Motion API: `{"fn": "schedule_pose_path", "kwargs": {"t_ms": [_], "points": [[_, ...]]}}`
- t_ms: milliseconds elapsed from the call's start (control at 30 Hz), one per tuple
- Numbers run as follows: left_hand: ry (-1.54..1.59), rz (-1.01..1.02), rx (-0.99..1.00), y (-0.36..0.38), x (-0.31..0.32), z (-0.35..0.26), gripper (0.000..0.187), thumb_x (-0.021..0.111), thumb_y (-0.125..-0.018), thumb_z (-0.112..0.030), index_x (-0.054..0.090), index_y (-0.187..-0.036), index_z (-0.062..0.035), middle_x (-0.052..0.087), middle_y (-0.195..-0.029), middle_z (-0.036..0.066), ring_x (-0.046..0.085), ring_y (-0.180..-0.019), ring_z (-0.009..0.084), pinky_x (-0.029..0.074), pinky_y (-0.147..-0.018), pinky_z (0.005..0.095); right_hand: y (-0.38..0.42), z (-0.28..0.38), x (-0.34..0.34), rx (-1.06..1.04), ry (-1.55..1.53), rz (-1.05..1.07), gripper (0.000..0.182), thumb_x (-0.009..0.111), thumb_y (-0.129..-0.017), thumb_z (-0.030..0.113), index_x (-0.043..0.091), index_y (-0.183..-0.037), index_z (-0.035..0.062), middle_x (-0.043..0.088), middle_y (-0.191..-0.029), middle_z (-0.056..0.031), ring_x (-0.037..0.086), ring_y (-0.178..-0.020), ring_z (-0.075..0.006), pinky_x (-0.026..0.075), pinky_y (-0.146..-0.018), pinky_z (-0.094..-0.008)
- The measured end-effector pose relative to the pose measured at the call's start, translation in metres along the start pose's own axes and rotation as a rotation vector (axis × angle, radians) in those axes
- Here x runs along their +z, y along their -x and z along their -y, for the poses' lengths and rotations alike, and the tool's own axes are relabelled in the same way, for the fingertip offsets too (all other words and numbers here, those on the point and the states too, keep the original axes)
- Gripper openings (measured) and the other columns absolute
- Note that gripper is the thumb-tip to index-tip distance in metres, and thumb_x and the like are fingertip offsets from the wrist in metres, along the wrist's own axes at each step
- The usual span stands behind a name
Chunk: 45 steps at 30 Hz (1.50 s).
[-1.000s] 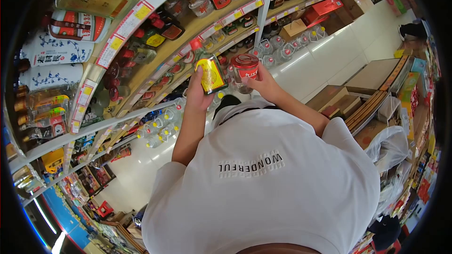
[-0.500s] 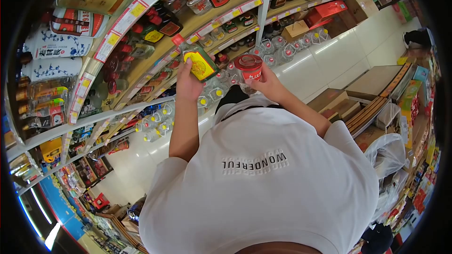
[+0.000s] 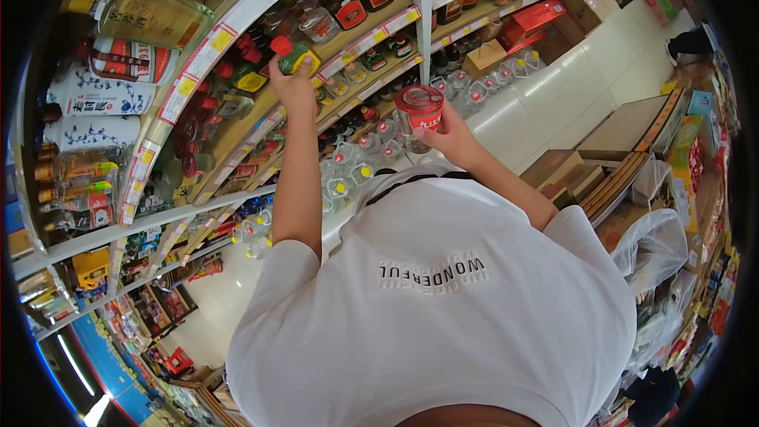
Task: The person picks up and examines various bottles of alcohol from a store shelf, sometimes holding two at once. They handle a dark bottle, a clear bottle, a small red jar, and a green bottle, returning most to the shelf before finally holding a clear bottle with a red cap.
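Observation:
At the edge of a middle shelf, my left hand (image 3: 294, 88) is wrapped round a green bottle (image 3: 297, 58) with a red cap and a yellow label. The bottle is tilted, its cap towards the upper left, and lies close to other dark bottles (image 3: 247, 77) with yellow labels. In front of my chest, my right hand (image 3: 452, 136) grips a clear jar (image 3: 419, 115) with a red lid and a red label. The jar is held roughly upright.
Large bottles (image 3: 154, 16) stand on the upper left shelf. A metal post (image 3: 425, 24) divides the shelving. Clear jugs (image 3: 340, 188) stand low by the shelves. At the right are cardboard boxes (image 3: 565, 178) and a plastic bag (image 3: 652, 249). A person's dark shoe (image 3: 689, 43) shows at the upper right.
My left hand has moved up and left with the green bottle, from in front of me to the shelf. My right hand still holds the jar, nearly in place.

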State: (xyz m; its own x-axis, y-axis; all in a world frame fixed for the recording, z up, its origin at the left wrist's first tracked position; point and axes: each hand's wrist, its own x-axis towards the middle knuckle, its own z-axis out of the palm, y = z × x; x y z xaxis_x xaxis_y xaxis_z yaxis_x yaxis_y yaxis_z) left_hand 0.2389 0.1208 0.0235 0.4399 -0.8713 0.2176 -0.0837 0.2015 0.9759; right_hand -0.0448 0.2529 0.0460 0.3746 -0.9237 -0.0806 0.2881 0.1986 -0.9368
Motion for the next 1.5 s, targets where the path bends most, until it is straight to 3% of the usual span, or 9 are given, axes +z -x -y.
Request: {"fn": "schedule_pose_path", "kwargs": {"t_ms": [167,267,467,667,967,1267,1500], "points": [[-0.542,-0.203,0.275,-0.011,0.010,0.007,0.051,0.080,-0.077,-0.004,0.054,-0.120,0.0012,0.061,-0.113,0.016,0.060,-0.104,0.0309,0.046,-0.090,0.0394,0.002,-0.006,-0.009,-0.007,0.035,-0.029,0.065,0.072,-0.086,0.015,0.037,-0.139,0.0047,0.055,-0.120,-0.0028,0.053,-0.103,-0.0089,0.047,-0.089,-0.0272],[-0.558,-0.192,0.318,-0.015,0.013,0.017,0.054,0.080,-0.075,-0.005,0.053,-0.122,0.0008,0.060,-0.115,0.021,0.058,-0.106,0.0384,0.045,-0.091,0.0433,0.004,-0.007,-0.011,-0.012,0.035,0.003,0.066,0.072,-0.087,0.018,0.037,-0.141,0.0032,0.056,-0.123,-0.0045,0.053,-0.112,-0.0121,0.044,-0.098,-0.0308],[-0.527,-0.162,0.253,-0.016,0.022,0.015,0.054,0.078,-0.077,-0.004,0.051,-0.124,-0.0009,0.059,-0.112,0.021,0.057,-0.104,0.0389,0.043,-0.091,0.0440,0.010,0.000,-0.011,-0.004,0.046,-0.007,0.067,0.073,-0.086,0.016,0.036,-0.141,0.0040,0.054,-0.126,-0.0053,0.052,-0.113,-0.0120,0.042,-0.099,-0.0296],[-0.831,-0.237,0.344,-0.007,0.031,0.012,0.053,0.075,-0.078,-0.001,0.050,-0.125,-0.0018,0.059,-0.113,0.024,0.050,-0.112,0.0410,0.041,-0.090,0.0469,0.014,0.007,-0.012,0.008,0.046,-0.053,0.066,0.072,-0.087,0.015,0.036,-0.141,0.0025,0.054,-0.126,-0.0055,0.052,-0.113,-0.0119,0.043,-0.099,-0.0300],[-0.782,-0.167,0.321,-0.010,0.026,0.013,0.054,0.073,-0.077,0.005,0.047,-0.124,0.0000,0.042,-0.119,0.023,0.046,-0.110,0.0422,0.039,-0.091,0.0483,0.015,0.005,-0.016,-0.017,-0.014,-0.068,0.064,0.071,-0.087,0.019,0.039,-0.140,0.0038,0.055,-0.122,-0.0034,0.052,-0.110,-0.0117,0.042,-0.099,-0.0305],[-0.930,-0.248,0.397,-0.016,0.026,0.020,0.046,0.075,-0.080,-0.003,0.048,-0.117,0.0020,0.041,-0.113,0.026,0.042,-0.106,0.0432,0.034,-0.091,0.0498,0.017,-0.008,-0.024,-0.012,0.052,-0.087,0.064,0.071,-0.086,0.017,0.039,-0.139,0.0037,0.056,-0.123,-0.0049,0.052,-0.112,-0.0117,0.043,-0.098,-0.0296],[-0.864,-0.194,0.300,-0.021,0.021,0.012,0.049,0.077,-0.080,-0.011,0.050,-0.120,0.0000,0.054,-0.107,0.026,0.054,-0.099,0.0468,0.042,-0.082,0.0504,0.017,-0.006,-0.022,-0.013,-0.038,-0.134,0.064,0.071,-0.086,0.017,0.038,-0.139,0.0032,0.055,-0.123,-0.0043,0.052,-0.112,-0.0116,0.043,-0.098,-0.0297]]}}
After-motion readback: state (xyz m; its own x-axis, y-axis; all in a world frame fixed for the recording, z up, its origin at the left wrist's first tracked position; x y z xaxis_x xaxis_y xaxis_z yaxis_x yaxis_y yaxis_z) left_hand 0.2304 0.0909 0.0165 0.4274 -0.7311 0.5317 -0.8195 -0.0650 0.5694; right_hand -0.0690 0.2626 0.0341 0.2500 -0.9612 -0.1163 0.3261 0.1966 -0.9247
